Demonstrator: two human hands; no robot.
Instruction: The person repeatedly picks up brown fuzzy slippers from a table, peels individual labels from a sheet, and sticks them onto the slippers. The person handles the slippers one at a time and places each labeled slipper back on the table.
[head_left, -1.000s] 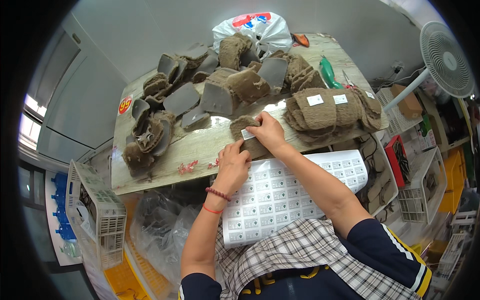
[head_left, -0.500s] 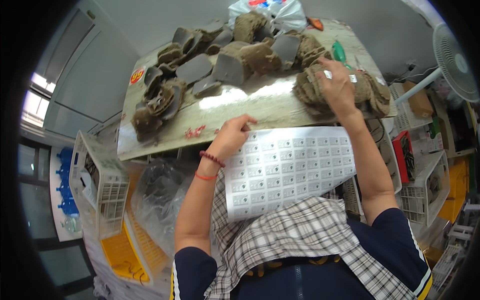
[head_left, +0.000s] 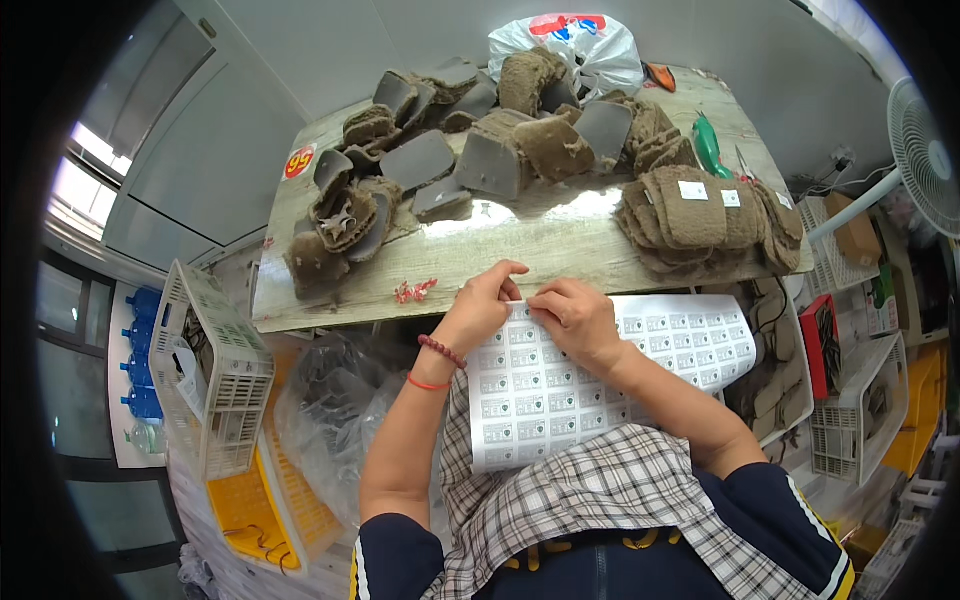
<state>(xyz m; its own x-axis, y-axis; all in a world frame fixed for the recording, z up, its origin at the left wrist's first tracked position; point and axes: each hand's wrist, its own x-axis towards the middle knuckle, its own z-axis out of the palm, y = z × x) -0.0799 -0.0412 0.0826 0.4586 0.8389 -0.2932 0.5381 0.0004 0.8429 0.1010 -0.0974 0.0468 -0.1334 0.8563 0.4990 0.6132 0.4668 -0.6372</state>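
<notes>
A white sheet of small printed stickers (head_left: 520, 425) hangs over the table's near edge and across my lap. My left hand (head_left: 478, 308) grips its upper left corner, fingers closed. Beside it, my right hand (head_left: 580, 322) pinches at the sheet's top edge, thumb and forefinger together; whether a loose sticker is between them is too small to tell. On the right of the table lie stacked brown fuzzy pads (head_left: 690, 225), several bearing a small white sticker. A jumbled heap of similar pads with smooth grey backs (head_left: 418, 160) spreads across the far and left side.
A green-handled cutting tool (head_left: 708, 145) lies behind the stack. At the back sits a white plastic bag (head_left: 570, 50). White crates (head_left: 215, 370) and clear plastic wrapping (head_left: 330, 410) are on the left. To the right are a white fan (head_left: 918, 150) and a red box (head_left: 820, 345).
My right hand has left the pad stack and come back to the sheet's top edge, next to my left hand. A white sticker now shows plainly on the stack's front pad.
</notes>
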